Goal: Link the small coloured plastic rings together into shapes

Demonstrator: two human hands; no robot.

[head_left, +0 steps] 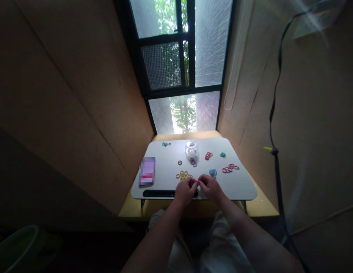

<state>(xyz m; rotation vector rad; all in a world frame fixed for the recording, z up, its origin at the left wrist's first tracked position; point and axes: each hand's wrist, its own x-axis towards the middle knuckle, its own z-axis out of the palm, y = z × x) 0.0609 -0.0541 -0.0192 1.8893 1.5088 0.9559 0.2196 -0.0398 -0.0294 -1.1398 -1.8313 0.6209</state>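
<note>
My left hand (187,189) and my right hand (209,185) meet near the front edge of a white lap table (165,167). Both are closed, with fingertips pinched together; a tiny reddish bit shows between them, too small to name. Just beyond my left hand lie several yellow rings (182,175). Blue rings (212,172) sit close past my right hand. Farther right are pink rings (230,168), red rings (208,156) and a green cluster (222,154). Purple rings (193,162) and a dark ring (180,162) lie mid-table, before a see-through plastic container (191,151).
On the table's left lies a phone (147,171) with a blurred screen. Green rings (165,144) are at the back left. A black slot (159,193) runs along the front edge, partly under my left hand. Walls flank the table, a window (182,64) stands behind, and a black cable (274,113) hangs right.
</note>
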